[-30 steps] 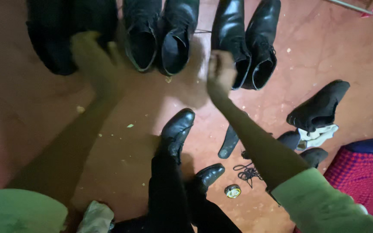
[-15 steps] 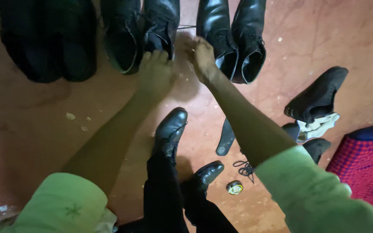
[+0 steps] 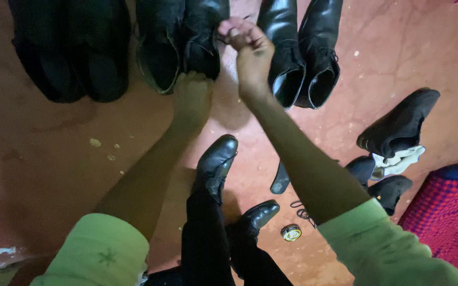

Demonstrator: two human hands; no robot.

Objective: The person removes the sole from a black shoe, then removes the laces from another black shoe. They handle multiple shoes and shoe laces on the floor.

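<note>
Pinching bootlace (image 3: 223,37): right hand (image 3: 250,58); left hand (image 3: 192,98) closed on black boot (image 3: 202,42); polish tin (image 3: 291,232) near feet.

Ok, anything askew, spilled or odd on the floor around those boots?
A few things: pale crumbs scattered on the reddish floor, a loose black lace tangled beside a small round tin, and one black shoe lying tipped on a white cloth.

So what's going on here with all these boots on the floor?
A person in green sleeves reaches down to a row of black boots on a reddish floor. The left hand rests on the middle boot, while the right hand pinches something thin at it, perhaps a lace. A small round tin lies near their feet.
</note>
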